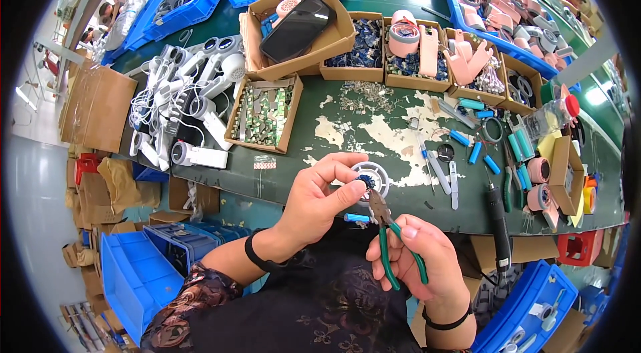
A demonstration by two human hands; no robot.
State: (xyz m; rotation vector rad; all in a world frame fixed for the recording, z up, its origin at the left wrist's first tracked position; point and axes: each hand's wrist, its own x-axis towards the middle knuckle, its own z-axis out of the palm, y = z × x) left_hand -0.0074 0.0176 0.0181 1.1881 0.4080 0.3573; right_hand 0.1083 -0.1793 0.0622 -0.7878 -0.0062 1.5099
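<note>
My left hand (pixel 319 198) pinches a round white plastic part (pixel 375 176) with a small dark blue piece at its middle, just above the near edge of the green worktable (pixel 314 102). My right hand (pixel 417 253) grips green-handled pliers (pixel 390 239); their metal jaws point up and touch the white part near its centre. A small blue cylinder (pixel 357 217) sticks out below my left fingers.
Cardboard boxes of small parts (pixel 264 116) line the table's back; one holds a black phone (pixel 298 27). White dryer bodies with cords (pixel 190 96) pile at the left. Blue cylinders, tweezers and a soldering iron (pixel 497 216) lie to the right. Blue bins (pixel 133 279) stand below.
</note>
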